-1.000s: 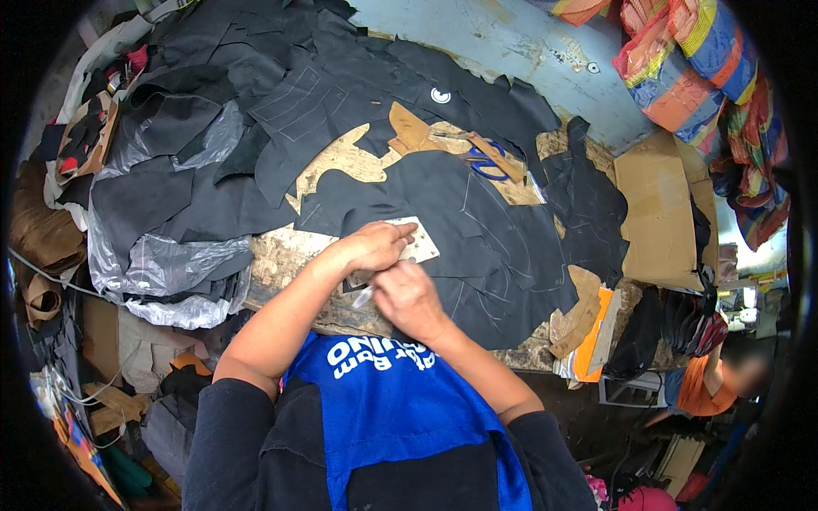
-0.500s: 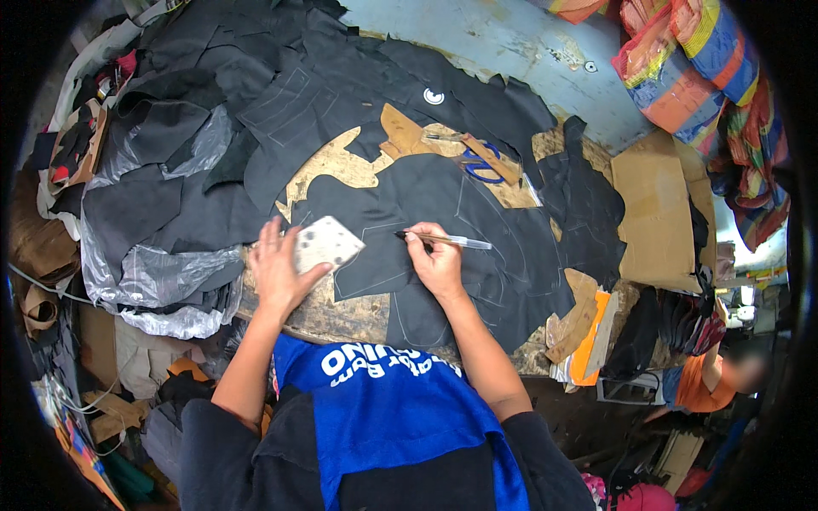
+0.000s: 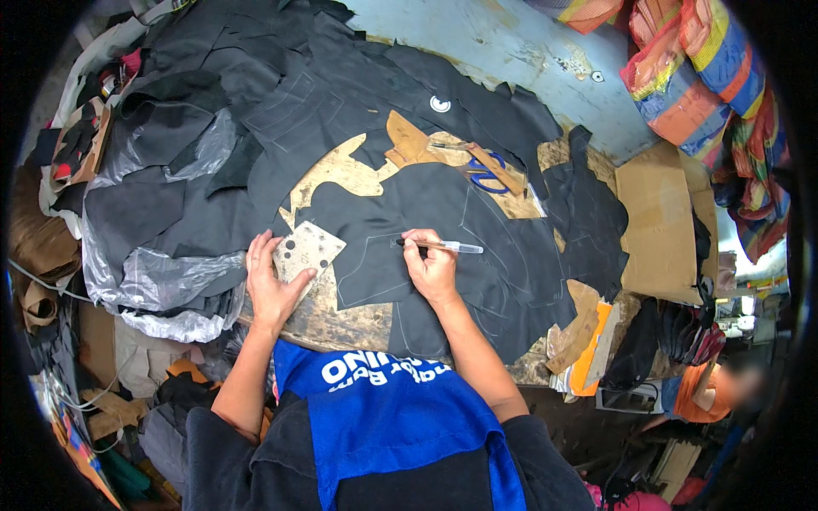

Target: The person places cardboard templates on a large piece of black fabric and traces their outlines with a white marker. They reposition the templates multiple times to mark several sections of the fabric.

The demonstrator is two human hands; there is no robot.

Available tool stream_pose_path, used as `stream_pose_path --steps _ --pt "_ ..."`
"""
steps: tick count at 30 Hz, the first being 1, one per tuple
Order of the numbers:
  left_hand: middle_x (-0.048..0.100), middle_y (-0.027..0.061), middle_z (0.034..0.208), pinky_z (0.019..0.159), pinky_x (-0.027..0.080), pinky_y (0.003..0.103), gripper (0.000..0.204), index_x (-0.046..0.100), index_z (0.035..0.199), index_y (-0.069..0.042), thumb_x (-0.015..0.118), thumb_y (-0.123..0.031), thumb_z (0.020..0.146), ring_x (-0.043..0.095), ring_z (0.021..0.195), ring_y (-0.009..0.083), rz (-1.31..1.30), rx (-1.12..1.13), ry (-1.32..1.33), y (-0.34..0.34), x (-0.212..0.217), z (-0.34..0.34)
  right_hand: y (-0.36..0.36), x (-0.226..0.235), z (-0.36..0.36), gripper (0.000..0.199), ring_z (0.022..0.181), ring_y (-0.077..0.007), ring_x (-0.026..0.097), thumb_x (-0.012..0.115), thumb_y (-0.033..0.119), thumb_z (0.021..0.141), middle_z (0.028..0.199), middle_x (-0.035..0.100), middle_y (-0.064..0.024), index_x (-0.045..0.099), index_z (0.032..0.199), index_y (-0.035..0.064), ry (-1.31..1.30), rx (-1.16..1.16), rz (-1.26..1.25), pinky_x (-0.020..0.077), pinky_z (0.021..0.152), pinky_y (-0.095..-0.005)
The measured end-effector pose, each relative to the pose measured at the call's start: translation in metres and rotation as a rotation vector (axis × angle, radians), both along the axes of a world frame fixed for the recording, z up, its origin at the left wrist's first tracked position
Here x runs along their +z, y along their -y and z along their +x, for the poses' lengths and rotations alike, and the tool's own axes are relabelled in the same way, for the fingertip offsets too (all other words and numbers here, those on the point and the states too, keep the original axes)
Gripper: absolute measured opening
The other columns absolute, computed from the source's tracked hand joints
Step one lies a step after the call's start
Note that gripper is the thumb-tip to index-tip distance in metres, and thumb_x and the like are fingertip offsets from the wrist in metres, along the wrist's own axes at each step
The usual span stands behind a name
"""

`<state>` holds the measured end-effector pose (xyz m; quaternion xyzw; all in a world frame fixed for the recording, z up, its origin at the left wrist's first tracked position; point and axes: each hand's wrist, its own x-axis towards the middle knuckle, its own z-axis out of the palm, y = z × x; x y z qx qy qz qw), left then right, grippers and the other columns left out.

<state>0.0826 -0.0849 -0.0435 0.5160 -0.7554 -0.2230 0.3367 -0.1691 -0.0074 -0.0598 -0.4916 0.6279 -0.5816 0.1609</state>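
My left hand (image 3: 271, 288) holds a pale flat template (image 3: 308, 255) with dark round spots by its edge, thumb on one side and fingers on the other. The template is off to the left of the marked area, tilted up a little. My right hand (image 3: 433, 274) is closed round a pen (image 3: 456, 247) with a clear barrel and dark tip. That tip is at the black leather sheet (image 3: 409, 200), on a thin pale outline. More outlines curve across the sheet to the right of my hand.
Blue-handled scissors (image 3: 487, 177) and a wooden-handled tool (image 3: 503, 175) lie beyond the sheet. Black leather pieces (image 3: 136, 217) and clear plastic (image 3: 183, 289) are heaped at left. A cardboard box (image 3: 660, 226) stands at right. A person in orange (image 3: 700, 396) is farther right.
My left hand has drawn the template slightly left and down and turned it, so its spots show sharper. The pen stays near the same outline, a little lower in the picture.
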Motion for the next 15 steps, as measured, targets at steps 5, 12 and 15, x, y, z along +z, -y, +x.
stream_pose_path --steps 5,12,15 --pt "0.052 0.0145 0.12 0.092 0.043 0.03 0.033 0.051 0.097 0.0 0.067 0.007 0.069 0.053 0.108 0.0204 0.301 -0.046 -0.676 -0.006 0.0 0.007 0.001 -0.003 -0.001 0.006 0.071 -0.0195 0.065 0.06 0.006 0.081 0.082 0.066 -0.0106 0.06 0.082 -0.0005 0.004 -0.043 -0.049 0.0512 0.066 -0.0298" --pt "0.049 0.0201 0.123 0.08 0.047 0.035 0.019 0.05 0.077 -0.003 0.051 0.012 0.065 0.052 0.11 0.035 -0.004 -0.183 -0.159 -0.031 0.015 0.016 -0.014 0.013 -0.014 0.009 0.072 -0.0212 0.064 0.061 0.005 0.081 0.081 0.065 -0.0137 0.061 0.088 -0.0006 0.037 -0.18 0.077 0.0493 0.065 -0.0294" --pt "0.049 0.0199 0.126 0.092 0.043 0.04 0.022 0.048 0.076 -0.004 0.06 0.008 0.063 0.049 0.116 0.0372 -0.237 -0.267 0.173 -0.038 0.009 0.011 -0.026 0.029 -0.022 0.018 0.078 -0.0309 0.062 0.066 0.007 0.078 0.088 0.064 -0.0147 0.061 0.095 0.0017 -0.504 -0.281 0.079 0.0495 0.072 -0.034"
